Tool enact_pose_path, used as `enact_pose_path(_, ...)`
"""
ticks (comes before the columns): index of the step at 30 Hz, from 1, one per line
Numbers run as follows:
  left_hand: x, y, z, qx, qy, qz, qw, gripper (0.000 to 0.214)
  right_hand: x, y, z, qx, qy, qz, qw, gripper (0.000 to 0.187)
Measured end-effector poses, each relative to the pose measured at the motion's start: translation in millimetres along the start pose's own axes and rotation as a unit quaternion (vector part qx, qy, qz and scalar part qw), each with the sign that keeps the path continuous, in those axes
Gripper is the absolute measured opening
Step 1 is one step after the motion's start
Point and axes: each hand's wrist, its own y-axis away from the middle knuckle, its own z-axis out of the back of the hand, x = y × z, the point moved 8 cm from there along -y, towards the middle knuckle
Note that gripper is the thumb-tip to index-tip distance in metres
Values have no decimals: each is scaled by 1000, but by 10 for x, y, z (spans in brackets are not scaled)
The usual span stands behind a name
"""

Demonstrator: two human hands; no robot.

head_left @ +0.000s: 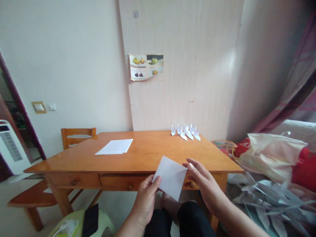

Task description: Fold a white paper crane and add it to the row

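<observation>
A square sheet of white paper [171, 177] is held up in front of the table's near edge, tilted with one corner pointing up. My left hand [147, 197] grips its left corner, thumb on top and fingers underneath. At the right corner, my right hand [201, 176] pinches the paper between thumb and fingertips. Farther off, a group of folded white paper figures [184, 131] stands near the back right of the wooden table [148, 148]. On the table's left half lies a stack of printed sheets [115, 146].
A chair [78, 132] stands behind the table's left end, with a wooden bench [32, 197] before it. Low at left, a pale green stool [105, 227] bears a black phone [90, 220]. Bags [269, 158] and a heap of papers [271, 200] crowd the right side.
</observation>
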Motion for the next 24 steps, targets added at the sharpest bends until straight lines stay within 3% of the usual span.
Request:
enact_pose_path(4, -3, 1, -30, -5, 23, 11, 1000, 31, -138, 46, -152, 25, -51, -34, 998, 74)
enact_pose_path(10, 4, 16, -55, 3, 30, 17, 999, 29, -208, 123, -391, 121, -67, -49, 989, 51)
enact_pose_path(24, 24, 45, -86, 22, 39, 31, 999, 28, -220, 91, -395, 76, -102, -35, 991, 39)
